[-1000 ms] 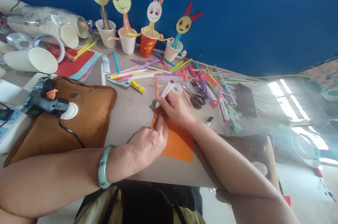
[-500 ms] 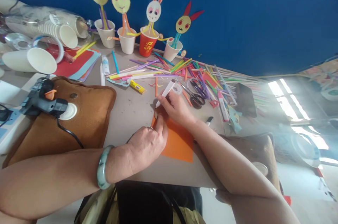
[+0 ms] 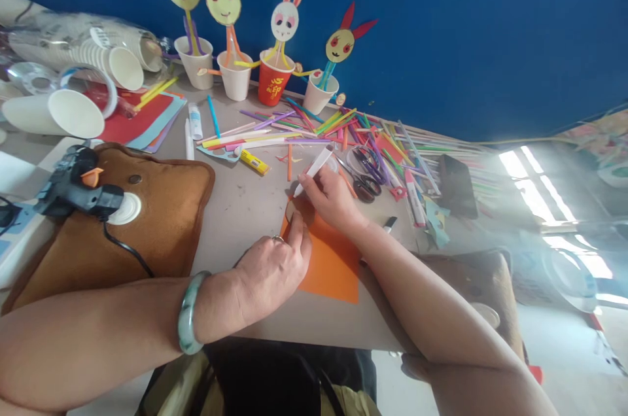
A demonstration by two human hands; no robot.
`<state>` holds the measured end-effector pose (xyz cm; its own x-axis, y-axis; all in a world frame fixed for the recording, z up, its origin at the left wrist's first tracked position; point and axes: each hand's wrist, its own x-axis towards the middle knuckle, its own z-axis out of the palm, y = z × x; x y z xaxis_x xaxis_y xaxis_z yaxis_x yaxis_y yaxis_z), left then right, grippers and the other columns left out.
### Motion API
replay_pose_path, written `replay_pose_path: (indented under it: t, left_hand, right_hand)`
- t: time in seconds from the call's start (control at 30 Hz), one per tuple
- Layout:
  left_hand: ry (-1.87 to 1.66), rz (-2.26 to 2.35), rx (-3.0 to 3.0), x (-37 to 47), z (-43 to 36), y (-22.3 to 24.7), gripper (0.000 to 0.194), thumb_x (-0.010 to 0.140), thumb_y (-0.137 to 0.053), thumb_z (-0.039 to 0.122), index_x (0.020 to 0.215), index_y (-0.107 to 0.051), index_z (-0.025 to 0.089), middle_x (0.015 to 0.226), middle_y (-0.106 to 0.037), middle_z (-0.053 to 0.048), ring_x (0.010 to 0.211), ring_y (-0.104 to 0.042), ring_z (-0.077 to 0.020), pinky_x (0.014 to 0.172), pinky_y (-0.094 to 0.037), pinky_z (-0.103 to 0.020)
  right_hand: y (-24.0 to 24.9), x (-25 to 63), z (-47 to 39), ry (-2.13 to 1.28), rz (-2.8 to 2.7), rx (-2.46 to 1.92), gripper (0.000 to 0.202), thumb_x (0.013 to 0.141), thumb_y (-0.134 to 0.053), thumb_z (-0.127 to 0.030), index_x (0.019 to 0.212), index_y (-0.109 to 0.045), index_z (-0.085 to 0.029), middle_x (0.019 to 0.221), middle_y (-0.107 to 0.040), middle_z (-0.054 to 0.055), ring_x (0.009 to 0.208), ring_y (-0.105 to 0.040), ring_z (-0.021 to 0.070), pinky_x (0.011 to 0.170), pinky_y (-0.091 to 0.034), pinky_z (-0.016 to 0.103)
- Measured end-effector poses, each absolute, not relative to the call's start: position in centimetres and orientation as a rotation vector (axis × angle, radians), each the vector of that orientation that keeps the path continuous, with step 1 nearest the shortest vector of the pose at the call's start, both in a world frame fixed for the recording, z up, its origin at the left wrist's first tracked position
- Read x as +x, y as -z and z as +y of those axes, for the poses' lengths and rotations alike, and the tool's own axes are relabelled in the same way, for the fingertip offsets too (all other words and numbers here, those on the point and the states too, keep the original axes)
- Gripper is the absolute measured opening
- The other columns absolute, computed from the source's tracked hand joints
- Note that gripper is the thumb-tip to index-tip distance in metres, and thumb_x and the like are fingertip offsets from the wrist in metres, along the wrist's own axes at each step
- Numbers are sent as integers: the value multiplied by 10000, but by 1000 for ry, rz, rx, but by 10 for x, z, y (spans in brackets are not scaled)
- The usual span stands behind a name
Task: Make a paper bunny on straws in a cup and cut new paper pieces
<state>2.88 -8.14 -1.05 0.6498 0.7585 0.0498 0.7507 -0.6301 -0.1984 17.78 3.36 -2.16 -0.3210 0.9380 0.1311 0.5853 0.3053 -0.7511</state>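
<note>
My right hand (image 3: 331, 199) is closed around a white marker (image 3: 314, 169), held at a slant. Its tip points down at the upper left edge of an orange sheet of paper (image 3: 336, 269) on the table. A small round tan-brown piece (image 3: 291, 209) lies on that corner of the sheet, partly hidden under my fingers and in shadow. My left hand (image 3: 275, 269) lies palm down with its fingers stretched out, fingertips pressing on the round piece. The marker tip is at the round piece's far edge; I cannot tell whether it touches the paper.
Scissors (image 3: 366, 187), a tape roll (image 3: 330, 164), a yellow glue stick (image 3: 254, 161) and many coloured sticks (image 3: 314, 121) lie beyond my hands. Paper cups with stick figures (image 3: 276, 79) stand along the blue wall. A brown cushion (image 3: 167, 207) lies to the left, stacked cups (image 3: 125, 68) behind it.
My right hand and the marker have shifted slightly right, the tip moving along the round piece's far edge. My left hand stays almost still on the round piece.
</note>
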Motion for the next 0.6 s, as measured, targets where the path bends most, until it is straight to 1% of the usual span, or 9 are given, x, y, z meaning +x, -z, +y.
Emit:
replay_pose_path:
  t: [0.2,0.4,0.6]
  left_hand:
    - [-23,-1252,-2691,29,-82,14,530,859,-459,48,1378,-546,-17,1448,-469,-370,622,-715,-184,466,-530,-266]
    - [-66,-1276,-2691,29,-82,15,538,853,-466,60,1381,-546,2,1464,-451,-369,512,-664,-147,439,-509,-273]
    - [-113,-1268,-2692,29,-81,14,545,865,-432,60,1399,-534,28,1461,-476,-340,508,-662,-125,459,-510,-251]
  right_hand:
    - [24,182,35,-759,-2003,-1425,256,959,-510,-410,786,-455,-230,631,-514,-26,549,-435,131,539,-304,296]
    - [24,184,36,-721,-1978,-1419,205,936,-523,-355,787,-467,-226,645,-517,-26,563,-433,126,551,-325,290]
    - [24,186,37,-733,-1970,-1416,200,934,-515,-351,782,-492,-223,644,-536,-20,563,-455,129,549,-335,290]
